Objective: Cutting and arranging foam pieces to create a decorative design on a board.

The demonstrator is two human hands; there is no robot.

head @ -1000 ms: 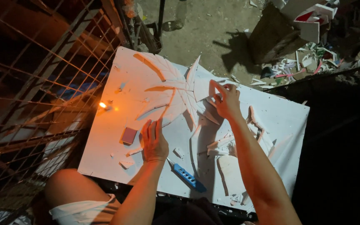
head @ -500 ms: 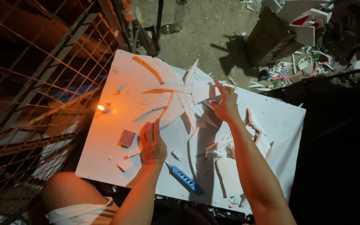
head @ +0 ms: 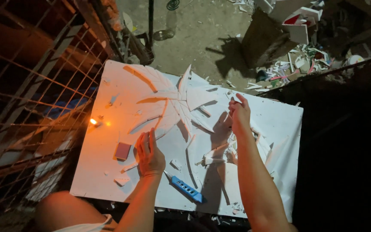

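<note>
- Since the earlier frame the right hand [head: 240, 115] has drifted a little off the fan of cut pieces toward the bare side of the board; the left hand [head: 149, 152] has barely shifted.
- Left hand: flat, fingers straight and together, pressing on the white board [head: 121, 81] at the near edge of the fan of white petal shapes [head: 174, 103]. It grips nothing.
- Right hand: loosely curled, fingertips pinched together. Cannot tell if a small sliver is between them.
- Blue utility knife [head: 187, 189] lies untouched just behind the left wrist, toward the person.
- Small pink block [head: 123, 151] sits just left of the left hand.
- Lit candle flame [head: 93, 122] is further left, near the board's edge.
- Loose white offcuts [head: 211, 157] lie between the two forearms, under the right wrist.
- Handling, judged: the petals look like thin foam sheet, so very light, stiff but easily snapped or dented, tips fragile.
- Best taken by the wide base with flat fingers, not by the points.
- Keep them clear of the flame.
</note>
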